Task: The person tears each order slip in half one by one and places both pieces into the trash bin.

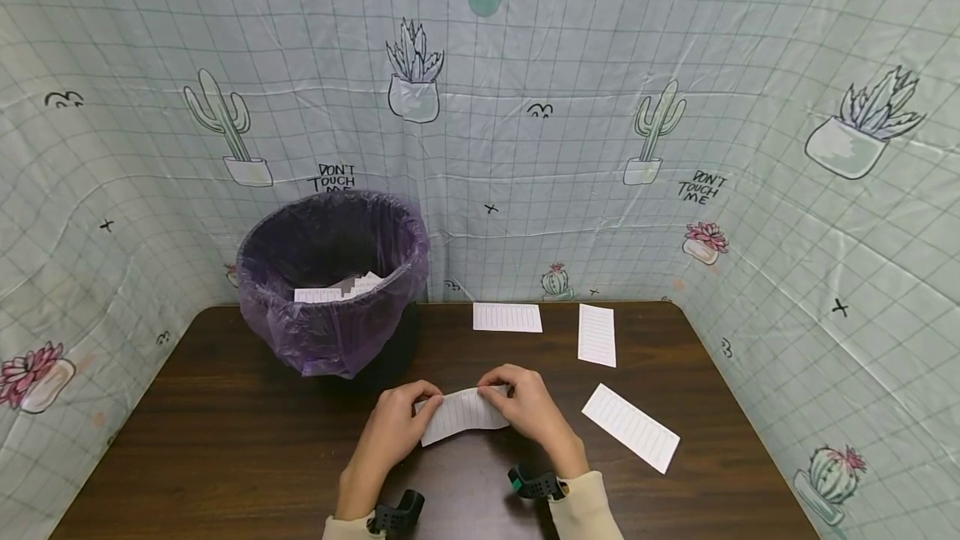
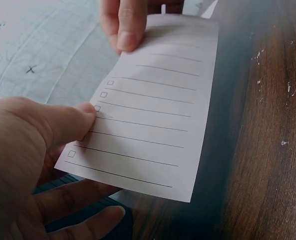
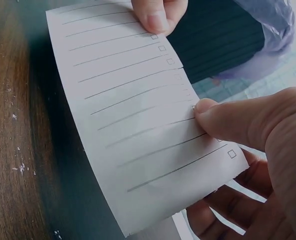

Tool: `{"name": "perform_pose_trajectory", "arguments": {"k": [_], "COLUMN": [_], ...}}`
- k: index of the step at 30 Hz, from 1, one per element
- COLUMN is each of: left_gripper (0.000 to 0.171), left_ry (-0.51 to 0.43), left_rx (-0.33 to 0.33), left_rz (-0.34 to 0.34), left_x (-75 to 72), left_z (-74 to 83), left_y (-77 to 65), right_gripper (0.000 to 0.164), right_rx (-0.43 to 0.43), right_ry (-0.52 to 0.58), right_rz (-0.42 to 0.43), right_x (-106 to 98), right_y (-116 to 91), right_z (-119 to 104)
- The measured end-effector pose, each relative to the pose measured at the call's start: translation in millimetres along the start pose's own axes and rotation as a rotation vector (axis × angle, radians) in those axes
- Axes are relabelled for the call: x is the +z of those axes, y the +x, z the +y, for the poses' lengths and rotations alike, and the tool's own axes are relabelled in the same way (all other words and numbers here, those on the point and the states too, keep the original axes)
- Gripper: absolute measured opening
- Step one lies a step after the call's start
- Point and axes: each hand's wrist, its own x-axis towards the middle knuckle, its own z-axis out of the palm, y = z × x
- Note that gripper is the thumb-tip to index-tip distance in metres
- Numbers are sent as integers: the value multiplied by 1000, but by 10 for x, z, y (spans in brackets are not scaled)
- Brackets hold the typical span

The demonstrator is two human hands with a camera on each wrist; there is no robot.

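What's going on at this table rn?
A person's left hand and right hand pinch a lined, checkbox-printed paper slip along one long edge; it's slightly bent. Three more slips lie on the wooden table, toward the back and right. A purple-lined bin at back left holds white paper.

We see one white paper slip [image 1: 459, 417], a long rectangle, at the lower centre of the head view. It is pinched near both ends and bows in a gentle curve, its left end sitting lower in the frame than its right. Thin dark lines cross its width, and small printed squares run along one long edge. In the right wrist view, we find its lower short edge slightly ragged.
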Motion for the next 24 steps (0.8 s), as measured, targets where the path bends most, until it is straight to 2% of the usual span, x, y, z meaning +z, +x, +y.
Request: {"name": "perform_pose_trajectory", "arguments": {"k": [15, 24], "left_gripper": [6, 5], "left_ry": [4, 23], "left_rx": [-30, 2], "left_rz": [17, 37], "left_x": [-13, -17], "left_z": [26, 13], "left_y": [-15, -19], "right_gripper": [4, 5], "right_rx": [41, 51], "right_ry": [43, 61], "right_rz": [-9, -15], "right_x": [10, 12], "right_y": [-5, -8], "right_z": [31, 22]}}
